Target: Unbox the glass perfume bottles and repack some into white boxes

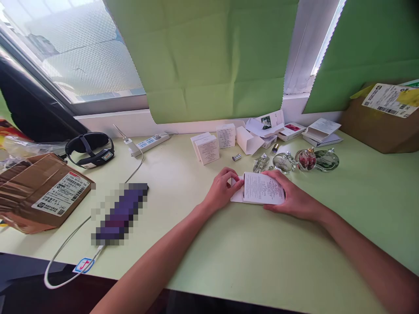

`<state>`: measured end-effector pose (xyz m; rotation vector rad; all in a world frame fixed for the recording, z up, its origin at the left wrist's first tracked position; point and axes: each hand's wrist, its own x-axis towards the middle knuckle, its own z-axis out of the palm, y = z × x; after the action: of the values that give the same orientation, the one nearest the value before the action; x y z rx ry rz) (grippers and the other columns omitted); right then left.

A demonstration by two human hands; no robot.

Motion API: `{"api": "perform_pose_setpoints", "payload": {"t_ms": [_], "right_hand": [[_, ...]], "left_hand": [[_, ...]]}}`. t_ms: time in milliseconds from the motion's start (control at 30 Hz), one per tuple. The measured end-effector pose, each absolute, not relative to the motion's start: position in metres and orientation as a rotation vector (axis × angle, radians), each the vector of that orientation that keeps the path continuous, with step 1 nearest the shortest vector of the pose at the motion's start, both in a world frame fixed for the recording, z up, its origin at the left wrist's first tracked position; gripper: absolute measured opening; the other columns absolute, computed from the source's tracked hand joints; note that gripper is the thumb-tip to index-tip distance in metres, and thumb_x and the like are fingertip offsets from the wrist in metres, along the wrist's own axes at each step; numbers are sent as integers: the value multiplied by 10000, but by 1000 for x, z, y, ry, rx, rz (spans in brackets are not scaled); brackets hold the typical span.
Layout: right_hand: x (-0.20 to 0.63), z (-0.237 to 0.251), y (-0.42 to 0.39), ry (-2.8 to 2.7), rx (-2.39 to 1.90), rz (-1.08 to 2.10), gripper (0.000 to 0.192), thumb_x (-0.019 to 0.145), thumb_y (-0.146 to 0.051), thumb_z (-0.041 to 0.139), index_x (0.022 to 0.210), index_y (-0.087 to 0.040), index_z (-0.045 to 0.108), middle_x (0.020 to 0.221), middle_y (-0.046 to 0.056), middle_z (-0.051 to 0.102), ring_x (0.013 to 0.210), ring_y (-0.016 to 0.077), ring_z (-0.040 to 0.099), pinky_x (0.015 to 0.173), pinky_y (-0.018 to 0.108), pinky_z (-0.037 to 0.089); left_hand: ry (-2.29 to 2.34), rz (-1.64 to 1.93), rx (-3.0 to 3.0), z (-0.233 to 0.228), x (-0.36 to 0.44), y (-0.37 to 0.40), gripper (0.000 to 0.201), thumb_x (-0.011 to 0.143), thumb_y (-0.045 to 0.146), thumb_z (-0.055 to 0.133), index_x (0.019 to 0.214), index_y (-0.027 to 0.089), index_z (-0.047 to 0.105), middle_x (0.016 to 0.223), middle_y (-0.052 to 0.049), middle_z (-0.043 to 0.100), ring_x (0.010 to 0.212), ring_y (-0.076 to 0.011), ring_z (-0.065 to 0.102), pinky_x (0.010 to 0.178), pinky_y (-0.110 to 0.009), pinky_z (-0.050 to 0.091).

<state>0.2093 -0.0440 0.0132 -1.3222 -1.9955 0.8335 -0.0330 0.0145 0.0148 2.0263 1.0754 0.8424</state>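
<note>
A small white box [264,189] with printed text on its upper face lies between my two hands over the table. My right hand [291,196] wraps round its right end, thumb along the far edge and fingers below. At the left end, where a flap stands out, my left hand [224,188] pinches the cardboard with thumb and fingers. What is inside the box is hidden. Just beyond my hands stand several glass perfume bottles: a clear one [261,163], another clear one [284,162], one with red inside [305,159] and a greenish one [327,160].
Farther back are folded white inserts [208,148], an opened carton [248,140], flat boxes [290,130] and a silver cap [236,157]. A brown carton [379,122] stands at right. Leftward are a torn carton [49,192], a headset [90,149], a power strip [150,144] and a blurred phone [122,213] on its cable.
</note>
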Motion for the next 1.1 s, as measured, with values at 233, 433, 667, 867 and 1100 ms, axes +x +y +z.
{"api": "perform_pose_setpoints", "payload": {"t_ms": [233, 433, 667, 867, 1100], "right_hand": [[208, 14, -45, -2037, -1299, 803, 760, 711, -373, 749, 1364, -350, 362, 1353, 41, 420, 1229, 273, 468, 1032, 404, 429], [206, 11, -44, -2022, -1304, 704, 743, 713, -376, 736, 1360, -345, 373, 1340, 55, 430, 1244, 295, 450, 1032, 432, 423], [209, 3, -38, -1980, -1315, 580, 759, 711, -403, 746, 1362, -350, 359, 1327, 60, 431, 1270, 302, 421, 1060, 447, 389], [209, 3, -36, -1950, -1329, 546, 720, 726, -401, 730, 1345, -326, 371, 1303, 69, 441, 1249, 299, 443, 1034, 440, 411], [209, 3, -37, -1944, -1347, 549, 747, 708, -398, 739, 1351, -347, 362, 1325, 61, 442, 1265, 316, 427, 1051, 464, 390]], "left_hand": [[1134, 846, 1991, 13, -34, 17, 471, 973, 483, 360, 732, 174, 621, 1050, -68, 582, 882, -155, 576, 720, -269, 462], [1061, 706, 1985, 19, -35, 15, 363, 932, 496, 445, 813, 185, 591, 1098, -54, 546, 787, -125, 540, 698, -258, 458], [976, 594, 1955, 22, -39, 16, 186, 904, 335, 467, 950, 217, 603, 1160, -41, 493, 813, -119, 532, 762, -263, 463], [978, 502, 1933, 26, -44, 14, 374, 800, 229, 558, 1167, 277, 503, 1289, -30, 422, 791, -107, 514, 789, -284, 475], [1126, 564, 1842, 25, -39, 11, 480, 775, 369, 649, 1123, 232, 349, 1250, -62, 419, 709, -81, 487, 719, -293, 479]]}}
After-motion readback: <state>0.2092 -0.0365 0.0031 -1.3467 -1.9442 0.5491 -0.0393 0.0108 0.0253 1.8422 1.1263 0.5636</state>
